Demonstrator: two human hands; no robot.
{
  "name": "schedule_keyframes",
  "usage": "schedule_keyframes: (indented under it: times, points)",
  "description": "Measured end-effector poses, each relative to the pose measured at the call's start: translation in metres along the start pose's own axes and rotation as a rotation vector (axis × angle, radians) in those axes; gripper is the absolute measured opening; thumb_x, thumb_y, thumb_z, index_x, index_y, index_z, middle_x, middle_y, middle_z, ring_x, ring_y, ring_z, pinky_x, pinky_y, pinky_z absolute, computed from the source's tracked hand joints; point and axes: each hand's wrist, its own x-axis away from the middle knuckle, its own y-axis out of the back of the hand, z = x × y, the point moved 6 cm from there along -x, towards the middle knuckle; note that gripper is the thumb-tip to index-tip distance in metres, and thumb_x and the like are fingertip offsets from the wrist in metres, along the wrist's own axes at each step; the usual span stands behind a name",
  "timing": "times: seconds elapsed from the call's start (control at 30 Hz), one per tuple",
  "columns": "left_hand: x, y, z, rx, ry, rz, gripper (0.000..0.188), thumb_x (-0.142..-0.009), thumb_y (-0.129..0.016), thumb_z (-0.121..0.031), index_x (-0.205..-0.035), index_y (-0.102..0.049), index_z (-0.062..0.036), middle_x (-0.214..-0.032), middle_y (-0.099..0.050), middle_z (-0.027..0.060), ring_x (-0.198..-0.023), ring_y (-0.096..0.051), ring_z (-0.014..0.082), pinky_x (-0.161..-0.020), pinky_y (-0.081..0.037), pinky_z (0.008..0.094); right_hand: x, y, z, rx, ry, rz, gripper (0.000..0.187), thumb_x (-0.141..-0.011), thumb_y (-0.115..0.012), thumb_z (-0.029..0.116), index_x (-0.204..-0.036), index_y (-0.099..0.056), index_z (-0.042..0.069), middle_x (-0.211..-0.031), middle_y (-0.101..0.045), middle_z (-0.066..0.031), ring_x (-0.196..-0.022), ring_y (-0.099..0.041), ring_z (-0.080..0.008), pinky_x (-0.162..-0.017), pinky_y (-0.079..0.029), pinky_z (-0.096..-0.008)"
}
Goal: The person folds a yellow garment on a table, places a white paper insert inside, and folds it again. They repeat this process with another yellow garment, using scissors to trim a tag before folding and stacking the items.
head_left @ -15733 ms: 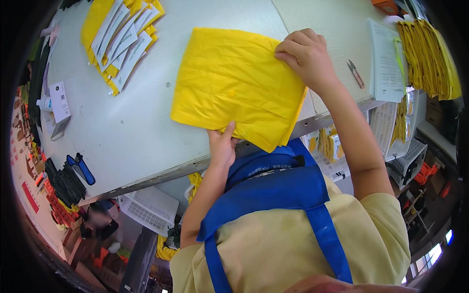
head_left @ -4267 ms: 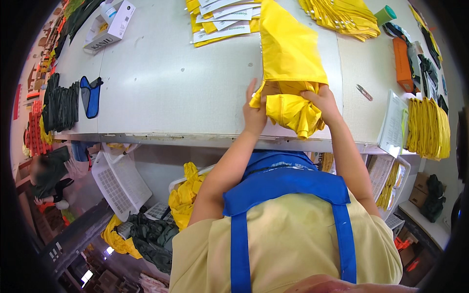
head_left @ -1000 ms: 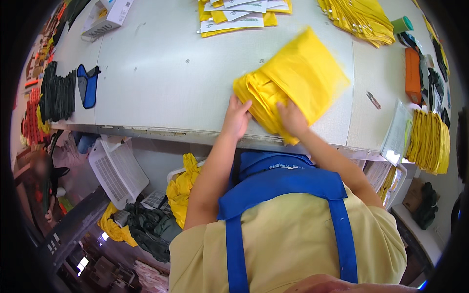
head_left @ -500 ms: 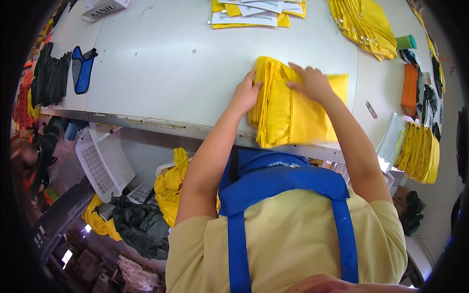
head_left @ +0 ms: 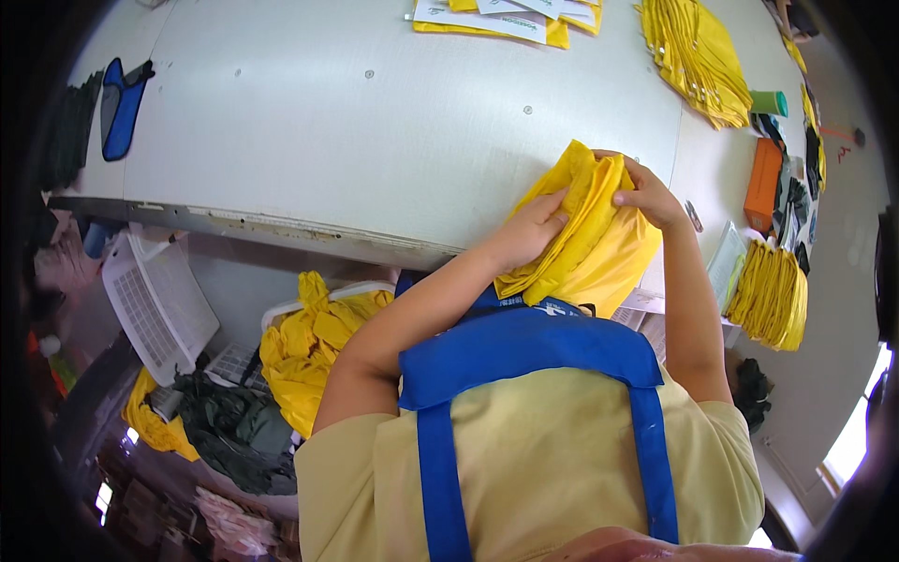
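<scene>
A folded piece of yellow fabric (head_left: 599, 239) is lifted and tilted over the near edge of the white table (head_left: 309, 131), in front of my blue apron. My left hand (head_left: 529, 232) grips its left side, thumb on top and fingers pressed together. At its far right edge, my right hand (head_left: 646, 194) pinches the cloth with the thumb on the near face; some fingers are hidden behind it. The layers bunch up between the two hands. What kind of article the fabric is, I cannot make out.
Flat yellow packets with white cards (head_left: 496, 19) lie at the far side. A fanned yellow stack (head_left: 698, 56), a green roll (head_left: 770, 102), an orange box (head_left: 763, 185) and another yellow stack (head_left: 768, 295) line the right. White baskets (head_left: 159, 304) and crumpled yellow cloth (head_left: 314, 347) sit below, left.
The yellow fabric was lying flat on the table and is now raised, tilted and bunched toward me. Both hands have closed on it, the left coming nearer and the right moving to its edge.
</scene>
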Motion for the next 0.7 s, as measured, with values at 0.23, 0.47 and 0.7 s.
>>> schedule_keyframes:
  times: [0.23, 0.47, 0.7]
  points:
    - [0.014, 0.009, -0.019, -0.501, -0.059, -0.354, 0.046, -0.092, -0.051, -0.015, -0.136, -0.045, -0.0038, -0.135, -0.043, 0.0205, -0.124, -0.041, 0.0358, -0.106, -0.032, 0.0405, -0.001, 0.012, 0.0, -0.02, -0.062, -0.006, 0.08, -0.069, -0.08, 0.034, -0.134, -0.045, 0.001, -0.121, -0.058, -0.0077, -0.112, -0.054, -0.018, -0.101, -0.039, -0.0301]
    - [0.022, -0.002, -0.029, -0.257, -0.151, -0.388, 0.04, -0.094, -0.05, -0.015, -0.129, -0.047, 0.0019, -0.128, -0.05, 0.0214, -0.119, -0.047, 0.0363, -0.102, -0.037, 0.0405, -0.01, 0.018, -0.004, 0.074, -0.155, 0.094, 0.073, -0.065, -0.082, 0.035, -0.123, -0.053, 0.002, -0.111, -0.059, -0.0063, -0.102, -0.056, -0.0166, -0.094, -0.042, -0.0286]
    - [0.008, 0.007, -0.008, -0.332, 0.063, -0.182, 0.042, -0.097, -0.045, -0.033, -0.127, -0.048, -0.0047, -0.108, -0.062, 0.0234, -0.105, -0.057, 0.038, -0.093, -0.043, 0.0426, 0.002, 0.019, -0.006, 0.039, -0.046, 0.151, 0.083, -0.059, -0.087, 0.038, -0.125, -0.052, 0.003, -0.121, -0.05, -0.0057, -0.111, -0.049, -0.017, -0.1, -0.037, -0.0298]
